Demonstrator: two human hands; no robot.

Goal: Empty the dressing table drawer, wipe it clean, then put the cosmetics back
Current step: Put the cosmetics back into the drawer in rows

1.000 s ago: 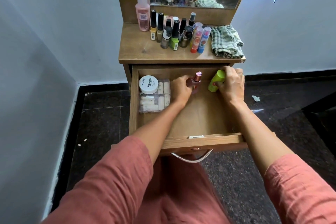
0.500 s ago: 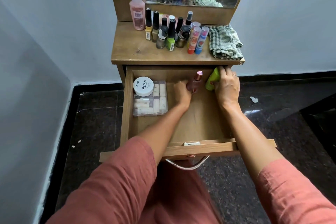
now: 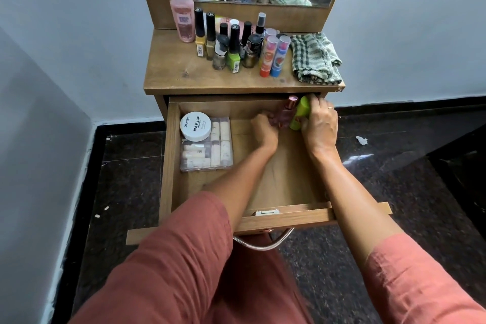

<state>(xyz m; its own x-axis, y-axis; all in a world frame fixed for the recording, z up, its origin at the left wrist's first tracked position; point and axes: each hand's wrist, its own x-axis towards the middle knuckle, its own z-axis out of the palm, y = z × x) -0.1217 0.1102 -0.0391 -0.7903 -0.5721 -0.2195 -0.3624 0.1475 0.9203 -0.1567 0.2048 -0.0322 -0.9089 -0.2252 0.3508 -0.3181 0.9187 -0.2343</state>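
- Drawer: pulled out. A clear plastic box lies at its rear left, with a white jar resting on the box's back end. The rest of the floor shows bare wood.
- Left hand: reaches to the rear, right of centre. Its fingers are curled round the lower body of the pink bottle.
- Pink bottle: stands near upright, metallic cap uppermost and leaning toward the back wall. It sits just beside the green bottle; contact between them cannot be confirmed.
- Green bottle: in the rear right corner, long axis tilted, top toward the back wall.
- Right hand: clamped on the green bottle from its right side.
- Table top: carries a cluster of nail polish bottles, with a checked cloth at its right end.
- Assessment: each hand already has its own bottle, the left the inner one and the right the corner one. Both long axes run up and back, so any lift or set-down goes along that line, clear of the table-top overhang. Whether the bottles are entering or leaving cannot be determined.
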